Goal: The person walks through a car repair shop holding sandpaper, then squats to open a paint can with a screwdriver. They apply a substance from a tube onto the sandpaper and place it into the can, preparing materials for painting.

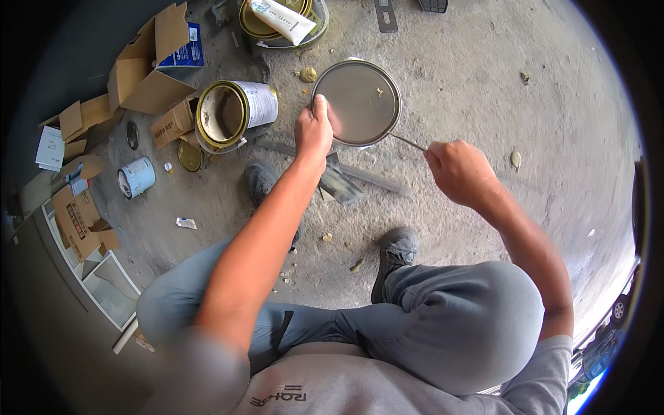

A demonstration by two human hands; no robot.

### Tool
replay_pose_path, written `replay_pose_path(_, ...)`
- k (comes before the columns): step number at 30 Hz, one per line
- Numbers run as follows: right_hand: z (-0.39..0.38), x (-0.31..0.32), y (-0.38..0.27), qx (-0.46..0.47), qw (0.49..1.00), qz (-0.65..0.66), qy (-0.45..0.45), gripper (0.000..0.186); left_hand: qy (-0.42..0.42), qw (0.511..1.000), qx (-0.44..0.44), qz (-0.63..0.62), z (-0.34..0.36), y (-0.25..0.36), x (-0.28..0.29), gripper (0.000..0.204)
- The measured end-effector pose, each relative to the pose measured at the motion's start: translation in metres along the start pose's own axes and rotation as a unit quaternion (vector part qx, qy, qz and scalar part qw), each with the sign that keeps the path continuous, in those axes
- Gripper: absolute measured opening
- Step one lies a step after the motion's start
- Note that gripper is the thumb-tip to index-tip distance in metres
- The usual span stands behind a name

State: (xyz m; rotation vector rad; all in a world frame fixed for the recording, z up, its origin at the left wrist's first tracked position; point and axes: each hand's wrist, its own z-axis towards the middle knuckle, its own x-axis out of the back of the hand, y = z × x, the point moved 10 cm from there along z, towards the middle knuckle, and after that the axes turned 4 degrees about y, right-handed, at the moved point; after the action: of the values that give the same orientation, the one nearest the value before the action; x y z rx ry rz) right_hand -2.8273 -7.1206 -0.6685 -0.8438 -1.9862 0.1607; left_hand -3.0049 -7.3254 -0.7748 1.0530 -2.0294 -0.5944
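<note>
A round, grey metal-rimmed disc (pixel 356 100), perhaps a can top, lies in front of me. My left hand (pixel 313 131) is closed on its left edge, thumb along the rim. My right hand (pixel 453 169) is closed around the end of a thin metal rod (pixel 408 141) that reaches the disc's lower right rim; I cannot tell whether it is attached. Below the disc lie a long metal strip (pixel 387 185) and a dark flat blade (pixel 346 190), partly behind my left hand.
On the left are an open gold-rimmed can (pixel 256 104), cardboard boxes (pixel 145 83), a light blue can (pixel 142 176) and window frames (pixel 104 290). A white tube (pixel 283 21) rests on a container at the top. My shoes (pixel 398 249) and knees frame the near ground.
</note>
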Motion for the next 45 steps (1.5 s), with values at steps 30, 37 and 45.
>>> replay_pose_path(30, 0.022, 0.036, 0.082, -0.029, 0.998, -0.046, -0.024, 0.041, -0.166, 0.965, -0.006, -0.204, -0.007, 0.028, -0.052, 0.05)
replay_pose_path(37, 0.021, 0.022, 0.098, -0.074, 0.99, 0.086, -0.082, 0.045, -0.201, 0.97, -0.074, -0.113, -0.005, 0.041, -0.052, 0.048)
replay_pose_path(45, -0.003, 0.052, 0.014, -0.022, 0.957, -0.288, -0.013, 0.013, -0.204, 0.974, -0.015, -0.099, 0.001, 0.019, -0.061, 0.043)
